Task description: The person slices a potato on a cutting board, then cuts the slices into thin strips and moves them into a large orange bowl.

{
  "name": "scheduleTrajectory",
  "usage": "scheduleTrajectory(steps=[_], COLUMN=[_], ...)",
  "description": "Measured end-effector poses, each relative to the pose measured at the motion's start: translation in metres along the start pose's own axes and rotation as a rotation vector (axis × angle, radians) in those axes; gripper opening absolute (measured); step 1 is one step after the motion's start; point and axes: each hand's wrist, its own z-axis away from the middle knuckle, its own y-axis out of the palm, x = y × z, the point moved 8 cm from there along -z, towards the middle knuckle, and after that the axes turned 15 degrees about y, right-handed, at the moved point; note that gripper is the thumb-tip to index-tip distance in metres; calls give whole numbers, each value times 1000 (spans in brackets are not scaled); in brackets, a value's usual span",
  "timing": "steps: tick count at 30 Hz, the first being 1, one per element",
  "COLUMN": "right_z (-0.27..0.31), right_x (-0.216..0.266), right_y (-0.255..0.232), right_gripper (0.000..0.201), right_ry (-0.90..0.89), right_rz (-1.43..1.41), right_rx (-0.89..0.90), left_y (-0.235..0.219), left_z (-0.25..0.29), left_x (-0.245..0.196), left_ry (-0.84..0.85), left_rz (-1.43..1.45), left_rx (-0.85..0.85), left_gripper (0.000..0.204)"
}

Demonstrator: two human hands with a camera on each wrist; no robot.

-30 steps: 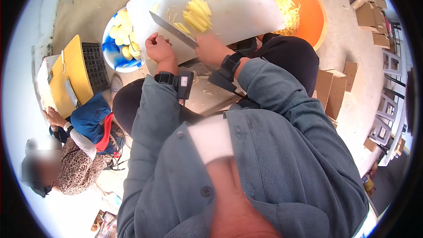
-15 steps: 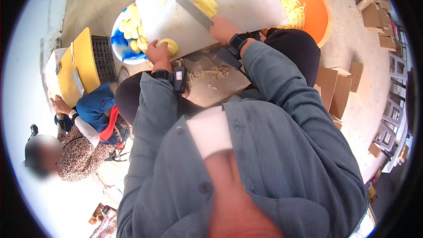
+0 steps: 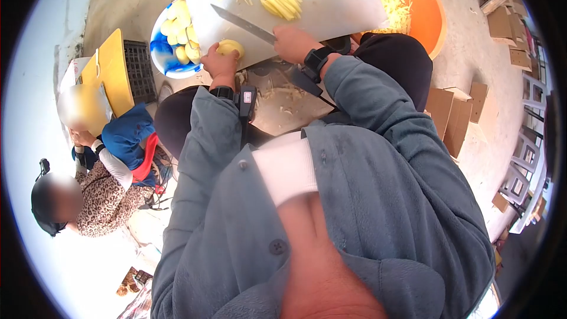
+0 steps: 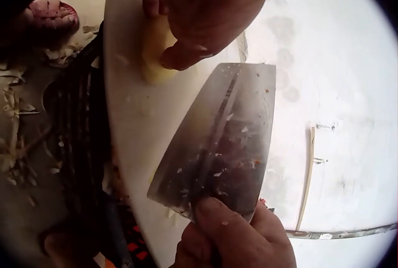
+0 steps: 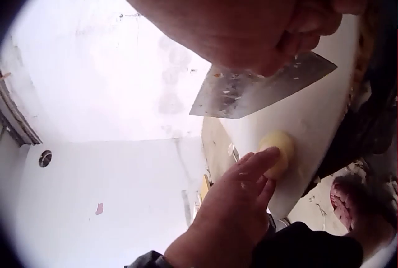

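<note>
Potato (image 3: 230,47), peeled and pale yellow, sat near the left end of the white cutting board (image 3: 336,0), close to the edge on the person's side. The fingers of the left hand (image 3: 220,64) were bent round it, gripping it from the side, with the thumb and fingertips touching its skinless surface. The fingers of the right hand (image 3: 292,44) were clamped together on the broad knife (image 3: 243,24); its handle was hidden in the grip. The blade slanted over the board, apart from the potato, between it and a heap of cut sticks (image 3: 283,1).

Beyond the board's left end stood a blue and white bowl (image 3: 158,50) with more peeled potatoes (image 3: 180,23); past the right end, an orange basin (image 3: 430,18) held a mass of thin strips (image 3: 394,12).

The step in hand looked like setting up a potato for cutting. The next move seemed to call for a firm, steady hold, the potato seated so that it could not roll, and the left fingertips tucked away from the edge before the blade bore down.
</note>
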Motion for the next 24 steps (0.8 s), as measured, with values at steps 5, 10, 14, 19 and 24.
scheduleTrajectory(steps=[5,10,14,19,24], right_z=[4,-1,-15,-13,-7], right_x=[8,-2,-10,-12,-4], right_y=[12,11,11,0,0], right_gripper=[22,22,26,25,23], right_ry=[-19,-9,-122,-97,-93], right_rz=[11,-1,-27,-2,13], right_rx=[40,46,-42,-37,-52], left_y=[0,12,26,18,17], left_z=[5,-1,-5,5,4], left_x=[-14,-34,-57,-77,-75], left_ry=[131,454,590,494,502], left_rz=[-121,-224,-214,-10,23], left_rx=[8,-60,-101,-126,-146], left_gripper=[79,71,69,64,63])
